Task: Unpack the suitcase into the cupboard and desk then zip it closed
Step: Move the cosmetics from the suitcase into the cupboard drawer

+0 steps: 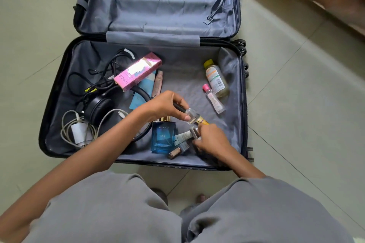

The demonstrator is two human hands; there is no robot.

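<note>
- Left hand (167, 104), near the centre of the suitcase's (55, 92) near half, curls its fingers round a small clear bottle (191, 115) with a dark cap.
- Right hand (209, 140), at 5 o'clock from the left, pinches a silvery tube (194, 133) in its fingertips.
- I see a yellow tube (203, 120) between the hands; I cannot tell which hand holds it.
- I log the suitcase open flat on the floor, lid half at 12 o'clock.
- Near half, from centre: pink box (138, 71) at 11, headphones (98, 108) at 9, white charger (78, 132) at 8, blue perfume bottle (163, 136) at 6.
- At 2: yellow-capped bottle (216, 79), with pink-capped bottle (214, 98) just beside it.
</note>
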